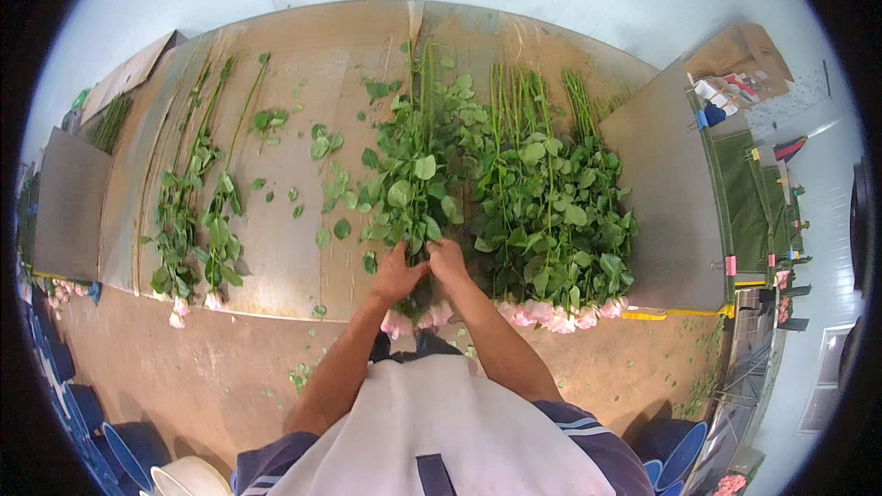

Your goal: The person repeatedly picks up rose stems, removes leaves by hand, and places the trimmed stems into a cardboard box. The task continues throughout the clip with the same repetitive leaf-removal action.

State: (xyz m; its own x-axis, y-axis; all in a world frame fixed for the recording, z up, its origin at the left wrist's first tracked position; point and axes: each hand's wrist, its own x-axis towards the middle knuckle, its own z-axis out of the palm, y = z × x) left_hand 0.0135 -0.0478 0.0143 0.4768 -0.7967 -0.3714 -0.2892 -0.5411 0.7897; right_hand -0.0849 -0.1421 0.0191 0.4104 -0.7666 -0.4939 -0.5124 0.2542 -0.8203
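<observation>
Both hands are at the near edge of the worktable, on a leafy bunch of pink roses [413, 174] laid with stems pointing away and blooms toward me. My left hand [400, 274] closes on the left side of the bunch, just above the pink blooms [435, 315]. Close beside it, my right hand [446, 263] grips the same bunch, its fingertips partly hidden among leaves. To the right lies a thicker pile of pink roses [551, 211], blooms hanging over the edge. A few loose roses [188, 220] lie at the left.
Loose leaves [331, 182] are scattered over the worktable [285, 257]. Upright metal panels [663, 193] stand at both ends. A cardboard box [740, 57] is at the far right. Blue buckets [134, 448] and a white bucket [188, 478] stand on the floor [211, 358].
</observation>
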